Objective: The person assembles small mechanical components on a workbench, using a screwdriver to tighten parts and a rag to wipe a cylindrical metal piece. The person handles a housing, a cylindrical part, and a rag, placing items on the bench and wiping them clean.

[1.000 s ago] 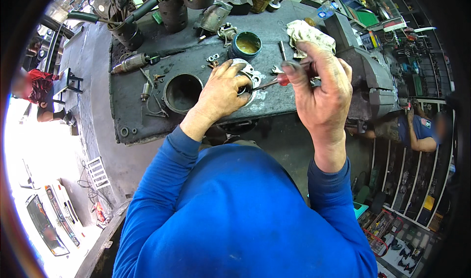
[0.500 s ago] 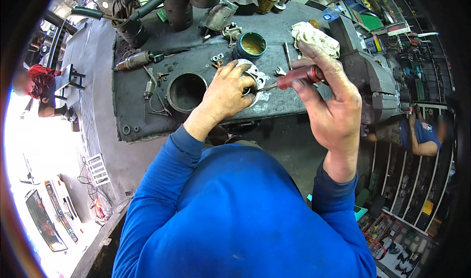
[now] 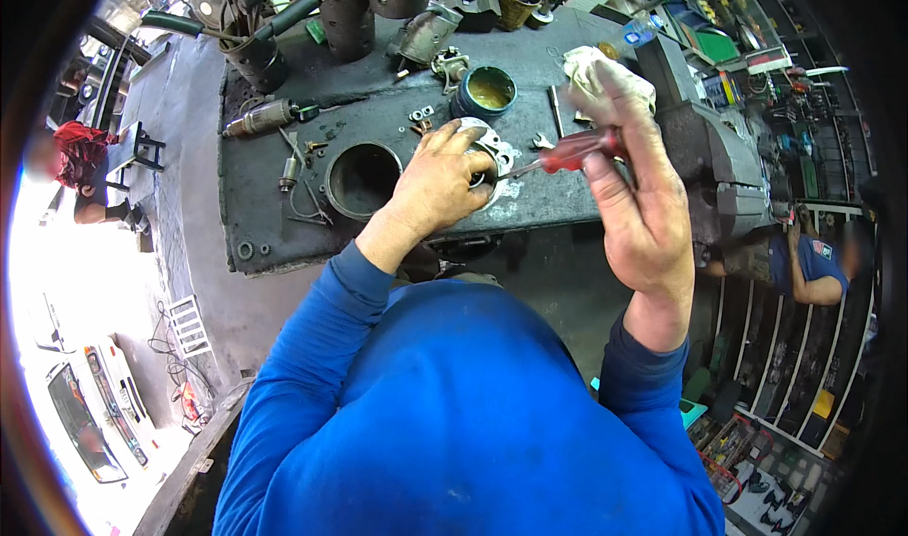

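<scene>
My left hand [image 3: 440,178] is closed around a round, light-grey metal part [image 3: 502,154] on the workbench, its fingers curled over the near rim. A screwdriver [image 3: 573,150] with a translucent red handle points left, its blade reaching that part beside my left fingers; the tip itself is hidden. My right hand [image 3: 645,210] has the handle between thumb and fingers, the longer fingers straight up and smeared by motion. An open tub [image 3: 487,91] of yellowish grease stands just beyond the part. To its left sits a wide, dark metal cylinder [image 3: 331,181].
A wrench [image 3: 543,141] and a white rag [image 3: 605,77] lie beyond my right hand, near a bench vise [image 3: 728,153]. A power tool [image 3: 258,120] and small fittings lie at left. Cans and metal parts line the back. One person is far left, another at right.
My right hand has shifted slightly to the right along the screwdriver handle, its fingers now blurred. The screwdriver still points at the metal part. My left hand has stayed nearly still.
</scene>
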Available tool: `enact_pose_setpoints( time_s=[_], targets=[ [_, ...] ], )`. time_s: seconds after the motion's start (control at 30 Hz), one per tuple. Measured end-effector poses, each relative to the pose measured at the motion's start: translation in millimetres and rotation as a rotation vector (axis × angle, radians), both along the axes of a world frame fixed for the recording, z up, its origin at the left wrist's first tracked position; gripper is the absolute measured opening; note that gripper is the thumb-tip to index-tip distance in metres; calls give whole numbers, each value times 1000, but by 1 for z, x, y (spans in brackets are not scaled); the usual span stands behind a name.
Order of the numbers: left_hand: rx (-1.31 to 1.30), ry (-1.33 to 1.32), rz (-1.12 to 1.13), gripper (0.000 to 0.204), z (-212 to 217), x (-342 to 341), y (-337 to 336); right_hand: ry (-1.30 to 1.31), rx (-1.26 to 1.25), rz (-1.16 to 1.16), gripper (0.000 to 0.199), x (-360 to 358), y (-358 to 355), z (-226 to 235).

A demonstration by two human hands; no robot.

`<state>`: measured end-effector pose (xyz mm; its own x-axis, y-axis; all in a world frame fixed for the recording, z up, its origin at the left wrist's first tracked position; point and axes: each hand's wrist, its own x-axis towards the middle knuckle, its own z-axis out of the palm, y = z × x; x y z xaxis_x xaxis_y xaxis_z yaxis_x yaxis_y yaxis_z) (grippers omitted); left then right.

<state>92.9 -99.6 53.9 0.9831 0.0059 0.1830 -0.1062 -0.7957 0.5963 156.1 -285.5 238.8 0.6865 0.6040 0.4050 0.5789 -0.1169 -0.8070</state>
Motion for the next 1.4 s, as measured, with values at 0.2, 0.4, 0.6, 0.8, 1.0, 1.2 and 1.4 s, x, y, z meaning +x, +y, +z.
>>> enact_pose_setpoints(
  time_s=[0.2, 0.4, 0.6, 0.8, 1.0, 1.2, 1.4],
  targets=[
    [-2, -30, 16, 32, 1, -3, -2, -84, 8, -42, 50, -1, 3, -1],
    [14, 3, -10, 34, 2, -1, 1, -338, -363, -163, 54, 2, 1, -9],
    [5, -6, -5, 35, 5, -2, 0, -213, -264, 125, 43, 1, -1, 6],
    [33, 40, -1, 32, 6, -2, -1, -81, -226, 9, 45, 5, -5, -17],
    [-158, -45, -62, 45, 3, -10, -4, -11, -88, 406, 81, -2, 13, -26],
    [42, -128, -101, 62, 5, -23, -2, -57, -144, 389, 60, -27, 35, -50],
    [104, 72, -40, 39, 8, 3, -3, 221, -31, 174, 47, -9, 1, -51]
  ],
)
